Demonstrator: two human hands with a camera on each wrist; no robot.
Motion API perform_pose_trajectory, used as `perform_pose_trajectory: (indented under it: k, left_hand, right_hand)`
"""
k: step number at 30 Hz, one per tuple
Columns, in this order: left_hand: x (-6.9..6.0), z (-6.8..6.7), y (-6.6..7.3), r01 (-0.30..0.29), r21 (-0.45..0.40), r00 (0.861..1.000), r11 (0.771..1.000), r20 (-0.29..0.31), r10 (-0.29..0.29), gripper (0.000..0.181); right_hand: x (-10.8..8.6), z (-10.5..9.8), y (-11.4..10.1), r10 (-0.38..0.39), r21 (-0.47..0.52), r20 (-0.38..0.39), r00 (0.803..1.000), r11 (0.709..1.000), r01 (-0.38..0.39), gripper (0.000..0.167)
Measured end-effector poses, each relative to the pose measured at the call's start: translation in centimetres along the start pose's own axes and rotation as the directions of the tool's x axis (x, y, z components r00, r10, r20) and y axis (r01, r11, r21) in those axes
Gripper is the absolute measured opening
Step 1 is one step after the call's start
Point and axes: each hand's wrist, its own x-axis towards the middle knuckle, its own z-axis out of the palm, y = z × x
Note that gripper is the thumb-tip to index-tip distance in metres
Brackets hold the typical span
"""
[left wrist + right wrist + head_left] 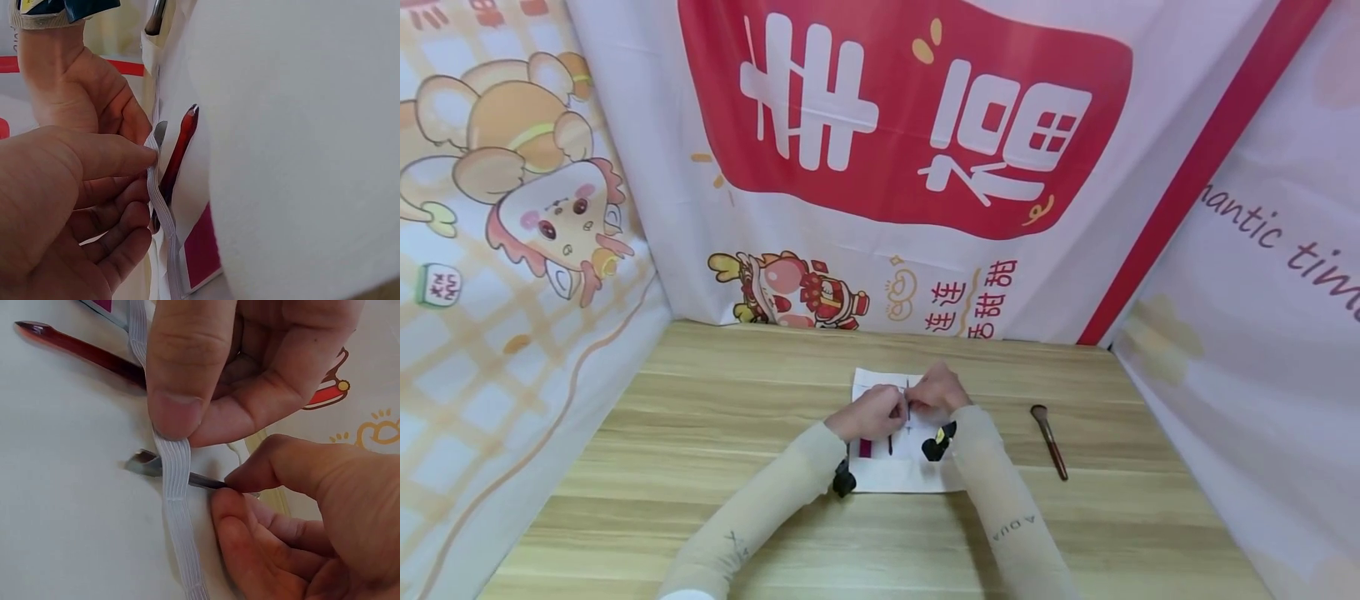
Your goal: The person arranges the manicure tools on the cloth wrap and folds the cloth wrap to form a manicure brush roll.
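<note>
A white elastic band [177,472] runs across a white cloth [880,477]. My left hand [872,412] pinches the band between thumb and finger, seen closely in the left wrist view. My right hand [937,390] pinches the thin end of a slim metal tool [203,481], which passes under the band; its grooved tip [145,464] shows on the other side. Beside it a dark red tool [81,353] lies under the same band. A magenta flat item [201,253] is held farther along the band.
A makeup brush [1048,442] with a dark red handle lies on the wooden table [737,400] to the right of the cloth. Printed fabric walls [820,217] stand behind and at both sides of the table.
</note>
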Motion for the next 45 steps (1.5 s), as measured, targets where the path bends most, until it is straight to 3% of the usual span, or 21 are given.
perform_pose_trajectory:
  k: [9, 20, 32, 39, 45]
  left_hand:
    - [0.1, -0.1, -0.1, 0.024, 0.002, 1.000, 1.000, -0.002, -0.024, 0.010]
    - [0.0, 0.1, 0.2, 0.040, 0.023, 0.999, 0.999, 0.014, -0.041, 0.010]
    - [-0.1, 0.2, 0.0, 0.041, -0.007, 0.999, 0.999, 0.011, -0.040, 0.010]
    - [-0.1, 0.3, -0.1, 0.045, 0.002, 0.999, 0.999, 0.007, -0.045, 0.010]
    - [0.2, 0.1, -0.3, 0.057, 0.011, 0.998, 0.998, 0.016, -0.057, 0.011]
  right_hand:
    - [-0.1, -0.6, -0.5, -0.056, -0.089, 0.044, 0.997, 0.994, 0.060, 0.013]
    - [0.9, -0.5, -0.5, -0.031, -0.166, 0.046, 0.998, 0.985, 0.038, 0.016]
    - [-0.8, -0.4, -0.4, 0.014, -0.023, 0.110, 0.994, 1.000, -0.012, 0.008]
    - [-1.3, -0.5, -0.3, 0.003, 0.000, 0.126, 0.992, 1.000, -0.003, 0.006]
    - [-1.7, -2.8, 0.5, -0.051, -0.006, 0.151, 0.987, 0.999, 0.052, 0.014]
